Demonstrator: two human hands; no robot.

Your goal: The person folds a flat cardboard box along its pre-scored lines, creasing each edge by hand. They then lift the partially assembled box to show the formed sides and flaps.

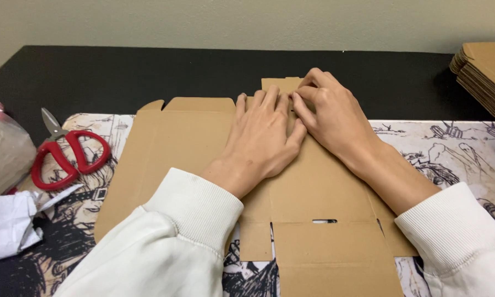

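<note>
Right now your left hand [261, 137] lies flat, fingers spread, on the unfolded cardboard box blank [187, 143], which rests on the printed desk mat [451, 154]. Your right hand [335, 118], touching the left, pinches a small flap [277, 83] at the blank's far edge. Red-handled scissors [66, 154] lie left; a stack of cardboard blanks [484, 69] sits far right.

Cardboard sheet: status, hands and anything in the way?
Left hand flat on cardboard sheet. Right hand pinching its far flap. Scissors off to the left, apart.
</note>
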